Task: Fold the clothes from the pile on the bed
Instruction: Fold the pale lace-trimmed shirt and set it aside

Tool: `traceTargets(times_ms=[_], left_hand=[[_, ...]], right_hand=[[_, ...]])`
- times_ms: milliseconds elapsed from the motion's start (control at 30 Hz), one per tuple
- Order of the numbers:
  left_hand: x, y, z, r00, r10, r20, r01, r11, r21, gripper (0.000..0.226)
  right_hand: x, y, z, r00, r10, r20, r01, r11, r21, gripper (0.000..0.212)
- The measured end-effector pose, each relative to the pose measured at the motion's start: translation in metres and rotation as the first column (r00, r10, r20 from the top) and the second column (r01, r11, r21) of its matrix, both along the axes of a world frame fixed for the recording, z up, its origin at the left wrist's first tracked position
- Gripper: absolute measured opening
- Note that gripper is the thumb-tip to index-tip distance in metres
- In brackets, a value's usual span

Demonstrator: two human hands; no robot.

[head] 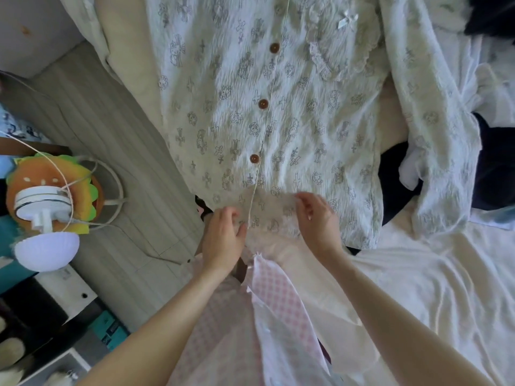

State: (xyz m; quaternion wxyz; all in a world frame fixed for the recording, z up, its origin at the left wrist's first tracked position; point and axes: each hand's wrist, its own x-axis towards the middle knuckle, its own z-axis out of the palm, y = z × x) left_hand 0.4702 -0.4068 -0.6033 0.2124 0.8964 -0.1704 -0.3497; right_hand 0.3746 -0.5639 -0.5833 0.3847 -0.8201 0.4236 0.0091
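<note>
Smoothing: we are working at the bottom hem of the pyjama top [278, 107], which is lying face up and buttoned on the bed [432, 274], collar toward twelve o'clock.
Left hand [223, 238]: we are resting it on the hem at about six o'clock of the garment, fingers loosely bent and pressing the cloth beside the front placket; we cannot tell whether any fabric is actually pinched.
Right hand [317, 218]: we are pinching the hem edge between thumb and fingertips [301, 197], just right of the placket, the rest of the fingers curled.
Why held so: we are judging that both hands are flanking the button line to pull the two front panels even, so the later folds are running straight.
Buttons [263, 103]: three brown ones are showing up the centre, closed, keeping the front flat.
Sleeve [434, 121]: it is trailing off toward three o'clock, not yet folded in.
Pile [496, 151]: dark and white clothes are lying heaped at three o'clock, partly under that sleeve, waiting.
Floor side: a burger-shaped cushion [55, 190] with a white lamp [44, 240] on it is sitting at nine o'clock.
Progress: we are judging this top spread out but unfolded; sleeves likely come next.
</note>
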Motion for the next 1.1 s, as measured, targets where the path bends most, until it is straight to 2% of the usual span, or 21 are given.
traceTargets(times_ms=[67,100,167,200,233,333,400,433,500,567,633,700,733,767,800,833,867,933,1000,1033,1100], left_hand=[[0.006,-0.012,0.003,0.972,-0.178,0.155,0.198,0.973,-0.123,0.041],[0.008,-0.018,0.003,0.948,-0.277,0.156,0.296,0.948,-0.117,0.049],[0.007,-0.032,0.004,0.900,-0.435,0.043,0.436,0.899,-0.040,0.055],[0.007,-0.037,0.004,0.889,-0.458,-0.005,0.458,0.889,-0.005,0.051],[0.009,-0.043,0.007,0.894,-0.449,0.011,0.449,0.894,0.008,0.044],[0.020,-0.059,0.021,0.896,-0.391,0.209,0.414,0.907,-0.079,0.025],[0.025,-0.068,0.020,0.834,-0.406,0.375,0.471,0.876,-0.100,0.032],[0.028,-0.073,0.020,0.800,-0.449,0.397,0.512,0.857,-0.063,0.038],[0.031,-0.085,0.020,0.763,-0.581,0.282,0.592,0.804,0.055,0.048],[0.036,-0.093,0.017,0.735,-0.670,0.101,0.654,0.741,0.155,0.054],[0.043,-0.101,0.015,0.705,-0.708,-0.029,0.696,0.685,0.215,0.059],[0.049,-0.111,0.022,0.703,-0.704,-0.095,0.706,0.677,0.209,0.055],[0.051,-0.117,0.027,0.740,-0.662,-0.118,0.672,0.722,0.168,0.050],[0.053,-0.123,0.034,0.808,-0.568,-0.156,0.585,0.804,0.104,0.044],[0.054,-0.129,0.041,0.874,-0.429,-0.228,0.447,0.894,0.036,0.040],[0.055,-0.135,0.049,0.900,-0.275,-0.338,0.284,0.958,-0.023,0.039],[0.055,-0.143,0.059,0.869,-0.133,-0.477,0.117,0.991,-0.062,0.040],[0.055,-0.158,0.077,0.682,0.036,-0.730,-0.131,0.989,-0.073,0.045],[0.056,-0.171,0.087,0.557,0.046,-0.829,-0.180,0.981,-0.067,0.056],[0.057,-0.176,0.091,0.539,0.039,-0.842,-0.183,0.980,-0.072,0.060],[0.060,-0.180,0.094,0.578,0.083,-0.812,-0.241,0.968,-0.073,0.054]], right_hand=[[-0.001,-0.013,0.002,0.999,0.045,-0.032,-0.050,0.977,-0.209,0.018],[-0.003,-0.020,0.003,0.996,0.047,-0.076,-0.066,0.963,-0.262,0.021],[-0.010,-0.039,0.003,0.988,-0.013,-0.152,-0.040,0.940,-0.339,0.028],[-0.015,-0.052,0.004,0.980,-0.081,-0.184,0.007,0.928,-0.373,0.032],[-0.022,-0.066,0.006,0.963,-0.167,-0.210,0.072,0.915,-0.397,0.036],[-0.047,-0.116,0.013,0.871,-0.422,-0.252,0.279,0.847,-0.453,0.051],[-0.063,-0.146,0.020,0.797,-0.523,-0.302,0.360,0.812,-0.459,0.065],[-0.070,-0.158,0.021,0.765,-0.541,-0.350,0.380,0.817,-0.433,0.073],[-0.083,-0.178,0.020,0.706,-0.528,-0.472,0.404,0.848,-0.343,0.080],[-0.091,-0.189,0.020,0.683,-0.496,-0.536,0.424,0.867,-0.262,0.059],[-0.095,-0.192,0.023,0.708,-0.534,-0.462,0.465,0.845,-0.264,0.031],[-0.092,-0.188,0.037,0.716,-0.609,-0.341,0.522,0.792,-0.318,0.027],[-0.088,-0.182,0.047,0.721,-0.638,-0.271,0.552,0.765,-0.332,0.027],[-0.082,-0.174,0.059,0.736,-0.650,-0.188,0.584,0.751,-0.310,0.026],[-0.074,-0.163,0.071,0.760,-0.643,-0.097,0.607,0.754,-0.251,0.024],[-0.063,-0.149,0.084,0.794,-0.608,-0.023,0.595,0.784,-0.178,0.023],[-0.050,-0.134,0.096,0.843,-0.538,0.020,0.537,0.837,-0.110,0.022],[-0.027,-0.108,0.106,0.944,-0.326,0.038,0.322,0.942,0.089,0.013],[-0.007,-0.092,0.105,0.992,-0.119,0.036,0.099,0.931,0.351,0.015],[0.001,-0.089,0.103,0.998,-0.056,0.025,0.038,0.891,0.452,0.019],[0.009,-0.090,0.095,0.997,-0.080,-0.007,0.070,0.835,0.546,0.023]])
